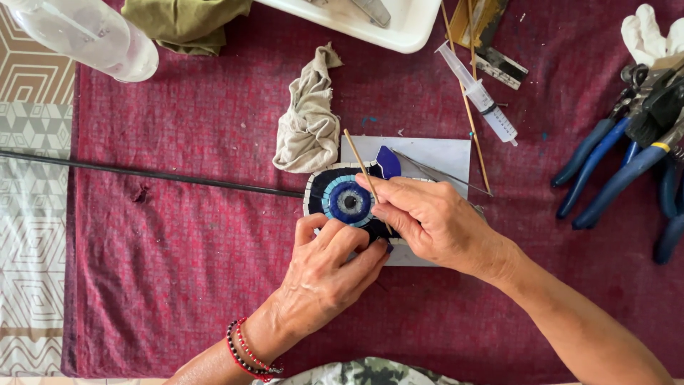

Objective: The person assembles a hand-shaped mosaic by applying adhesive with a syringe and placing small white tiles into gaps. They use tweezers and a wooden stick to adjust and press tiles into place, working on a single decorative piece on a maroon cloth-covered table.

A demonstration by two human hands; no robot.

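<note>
I see a crumpled rag [308,121] in the middle of the red cloth [178,264]. A syringe [479,94] lies near the far edge. Blue pliers [618,167] sit at the right edge. A clear bottle [89,32] lies at the far left corner.

Both forearms are bare, with no sleeves in view. The left hand [324,274] carries two beaded bracelets [246,353] at the wrist, one of red beads, one of black and white. The right hand [431,221] wears nothing. A camouflage-patterned garment [367,372] shows at the lower edge.
</note>
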